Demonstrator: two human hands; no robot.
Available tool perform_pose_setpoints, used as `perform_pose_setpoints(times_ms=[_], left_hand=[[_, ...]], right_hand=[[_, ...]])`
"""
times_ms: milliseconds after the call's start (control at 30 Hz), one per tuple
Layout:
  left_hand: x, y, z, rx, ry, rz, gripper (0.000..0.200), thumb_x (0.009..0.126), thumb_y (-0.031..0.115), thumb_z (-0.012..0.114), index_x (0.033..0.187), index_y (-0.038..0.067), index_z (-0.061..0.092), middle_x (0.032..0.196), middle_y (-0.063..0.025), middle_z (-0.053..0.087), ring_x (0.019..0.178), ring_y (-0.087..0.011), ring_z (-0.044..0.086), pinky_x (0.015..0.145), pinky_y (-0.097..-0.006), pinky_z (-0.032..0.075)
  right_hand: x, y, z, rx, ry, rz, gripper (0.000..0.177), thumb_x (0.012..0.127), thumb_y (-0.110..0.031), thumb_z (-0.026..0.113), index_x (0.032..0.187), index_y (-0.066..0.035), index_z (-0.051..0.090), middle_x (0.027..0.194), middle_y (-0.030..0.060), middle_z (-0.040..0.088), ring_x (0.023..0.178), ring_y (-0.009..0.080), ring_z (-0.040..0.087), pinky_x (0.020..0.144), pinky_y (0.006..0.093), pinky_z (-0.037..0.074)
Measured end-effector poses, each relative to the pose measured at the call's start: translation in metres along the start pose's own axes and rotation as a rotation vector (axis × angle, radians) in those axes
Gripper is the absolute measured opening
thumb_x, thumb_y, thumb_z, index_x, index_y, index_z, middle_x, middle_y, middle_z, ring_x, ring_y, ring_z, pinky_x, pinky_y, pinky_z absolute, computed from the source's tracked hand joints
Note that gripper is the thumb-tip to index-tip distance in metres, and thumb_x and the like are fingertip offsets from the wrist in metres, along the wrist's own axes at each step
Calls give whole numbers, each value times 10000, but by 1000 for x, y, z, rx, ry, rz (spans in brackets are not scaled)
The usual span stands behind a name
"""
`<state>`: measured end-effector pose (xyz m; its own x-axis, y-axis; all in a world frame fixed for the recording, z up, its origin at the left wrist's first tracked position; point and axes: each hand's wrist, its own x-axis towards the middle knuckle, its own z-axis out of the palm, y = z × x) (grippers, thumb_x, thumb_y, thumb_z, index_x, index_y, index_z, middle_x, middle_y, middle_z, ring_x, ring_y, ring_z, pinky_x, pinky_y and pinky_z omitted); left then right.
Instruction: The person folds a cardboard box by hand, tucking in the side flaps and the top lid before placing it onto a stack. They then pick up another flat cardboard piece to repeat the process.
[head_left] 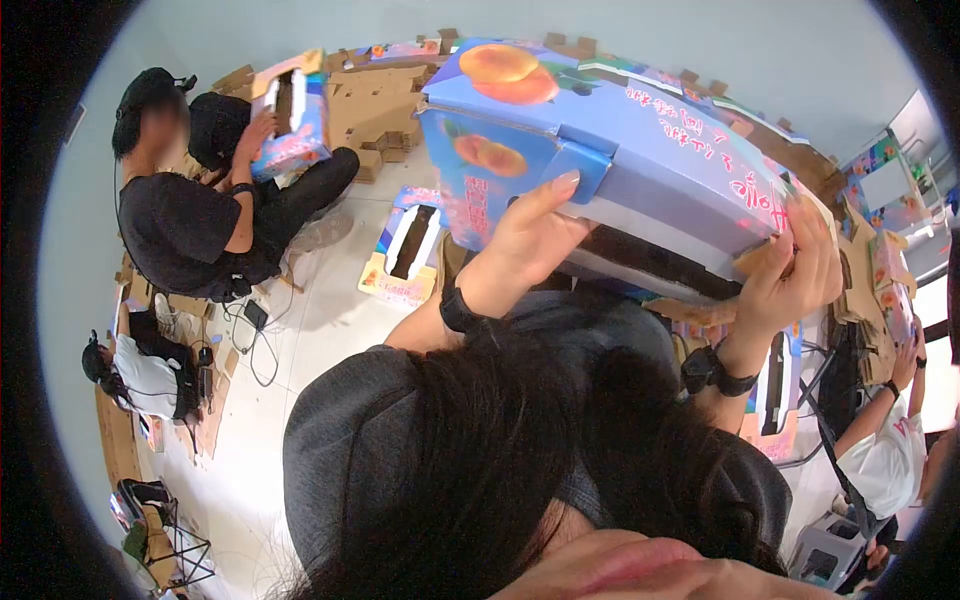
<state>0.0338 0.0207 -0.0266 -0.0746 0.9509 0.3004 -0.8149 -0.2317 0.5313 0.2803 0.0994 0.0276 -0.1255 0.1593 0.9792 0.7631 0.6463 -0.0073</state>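
Observation:
A blue cardboard box (640, 150) with peach pictures and red lettering is held up in front of my chest, tilted, a dark opening along its lower side. My left hand (535, 225) grips its left end, the thumb pressed on a blue corner flap. At the right end, my right hand (795, 265) has its fingers wrapped round the edge, near a brown cardboard part. Both wrists wear black bands. Another printed box (405, 245) with a cut-out window lies on the floor, left of the held box.
A seated co-worker (190, 220) at the left holds a similar box (290, 115). Another person (140, 375) sits lower left, and one more (890, 450) is at the right. Flat cardboard (375, 100) lies along the wall. Cables and a grey stool (830, 550) are on the floor.

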Motion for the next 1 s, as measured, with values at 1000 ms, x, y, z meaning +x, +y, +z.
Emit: perform_pose_setpoints(times_ms=[1000], left_hand=[[52, 16, 3, -88, 114, -22, 512, 984, 334, 607, 1394, 65, 465, 1430, -131, 504, 1352, -297, 449, 1164, -485, 331]], right_hand=[[-39, -47, 26, 359, -590, -283, 591, 650, -425, 834, 1112, -87, 687, 1180, 104, 639, 1121, 306, 572, 922, 454, 459]])
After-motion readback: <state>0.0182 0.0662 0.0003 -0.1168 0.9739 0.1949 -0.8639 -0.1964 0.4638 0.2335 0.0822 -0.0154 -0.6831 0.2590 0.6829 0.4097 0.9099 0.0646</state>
